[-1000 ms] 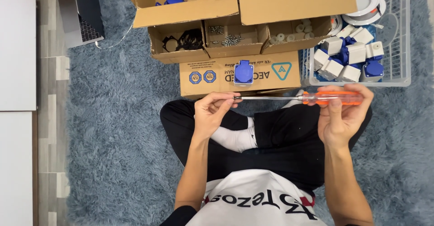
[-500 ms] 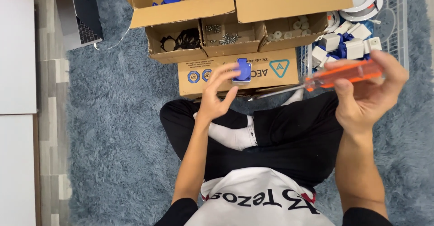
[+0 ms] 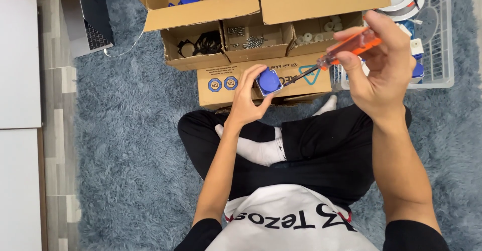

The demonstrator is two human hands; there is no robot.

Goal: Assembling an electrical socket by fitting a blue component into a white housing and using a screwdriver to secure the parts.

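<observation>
My left hand grips a small blue square socket part, held up over the flat cardboard box in front of my crossed legs. My right hand holds an orange-handled screwdriver raised at the right. Its thin shaft slants down to the left, and the tip sits at or just beside the blue part's right edge.
Open cardboard boxes stand beyond, with compartments holding black rings, screws and small white parts. A white wire basket of blue and white parts is at the right. A laptop lies at the upper left on the blue-grey shag rug.
My left hand let go of the screwdriver shaft and took up the blue part. My right hand swung the screwdriver up and right, then brought its tip toward the part.
</observation>
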